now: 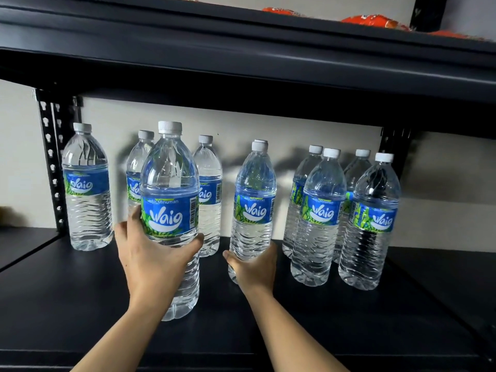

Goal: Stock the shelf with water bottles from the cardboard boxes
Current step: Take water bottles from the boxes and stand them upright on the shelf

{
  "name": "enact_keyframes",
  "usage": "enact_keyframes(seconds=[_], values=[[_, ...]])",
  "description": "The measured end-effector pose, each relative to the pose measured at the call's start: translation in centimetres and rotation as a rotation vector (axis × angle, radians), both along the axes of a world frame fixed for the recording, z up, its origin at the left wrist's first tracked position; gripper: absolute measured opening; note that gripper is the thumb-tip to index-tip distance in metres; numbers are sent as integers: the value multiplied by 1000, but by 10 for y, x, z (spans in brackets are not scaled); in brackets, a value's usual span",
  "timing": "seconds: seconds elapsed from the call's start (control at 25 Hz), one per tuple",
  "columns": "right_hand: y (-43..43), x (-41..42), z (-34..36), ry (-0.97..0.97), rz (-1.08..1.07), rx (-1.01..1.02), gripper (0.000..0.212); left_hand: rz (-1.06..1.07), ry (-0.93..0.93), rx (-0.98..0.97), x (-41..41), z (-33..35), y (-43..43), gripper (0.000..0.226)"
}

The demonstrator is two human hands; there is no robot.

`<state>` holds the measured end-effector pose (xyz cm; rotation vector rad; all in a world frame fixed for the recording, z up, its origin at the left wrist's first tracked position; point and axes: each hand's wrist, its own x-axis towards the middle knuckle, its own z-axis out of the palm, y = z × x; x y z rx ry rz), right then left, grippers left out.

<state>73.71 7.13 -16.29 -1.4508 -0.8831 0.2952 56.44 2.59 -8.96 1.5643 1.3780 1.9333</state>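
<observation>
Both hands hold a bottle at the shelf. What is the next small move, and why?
Probably set both down and let go: the left hand and right hand grip the front bottle and the middle bottle upright, in front of the back row.
</observation>
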Motion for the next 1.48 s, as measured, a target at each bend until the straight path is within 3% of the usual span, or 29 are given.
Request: enact_keyframes(seconds=[0.32,0.48,0.64,0.72,0.8,1.48], values=[[0,1,-2,-49,19,-86,94,11,30,-3,-4,-3,3,106],[-14,11,8,-106,155,-172,84,3,40,-3,-6,-5,4,106],[-34,32,-1,-425,245,-461,82,-13,34,-1,-4,-9,4,104],[-42,39,-7,-717,240,-750,98,-21,23,5,-1,-12,5,102],[-43,45,-10,-837,217,-884,106,-36,34,6,3,-13,9,103],[-37,49,-12,-877,226,-919,111,-75,160,10,22,-17,66,101]])
